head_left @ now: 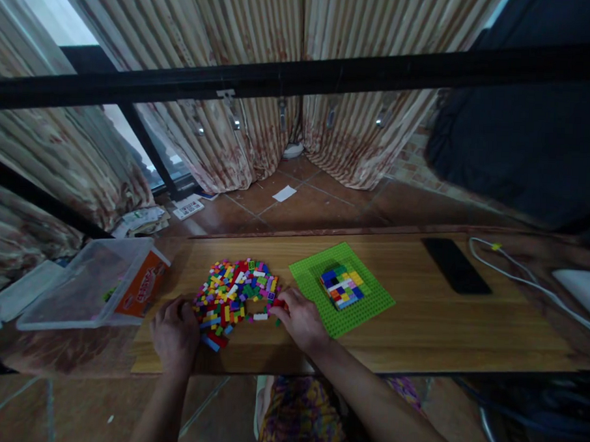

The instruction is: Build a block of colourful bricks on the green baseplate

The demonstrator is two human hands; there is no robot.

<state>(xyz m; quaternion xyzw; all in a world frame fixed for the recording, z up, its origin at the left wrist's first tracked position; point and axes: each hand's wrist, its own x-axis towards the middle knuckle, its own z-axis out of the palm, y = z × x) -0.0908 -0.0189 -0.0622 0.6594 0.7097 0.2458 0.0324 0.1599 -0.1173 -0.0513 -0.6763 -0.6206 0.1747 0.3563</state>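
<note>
Multicoloured brick pile on wooden counter, spread longest near-left to far-right. Right hand fingers pinching red brick at pile's right edge. Left hand curled, resting at left edge, grip unclear.

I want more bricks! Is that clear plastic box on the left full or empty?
Nearly empty. Through the clear plastic box only a small green bit shows inside; the bricks lie heaped on the table.

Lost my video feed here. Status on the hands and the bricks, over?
Left hand resting at the brick pile, near edge. Right hand pinching a red brick at the pile's right side. Green baseplate beside it carries a small build.
</note>
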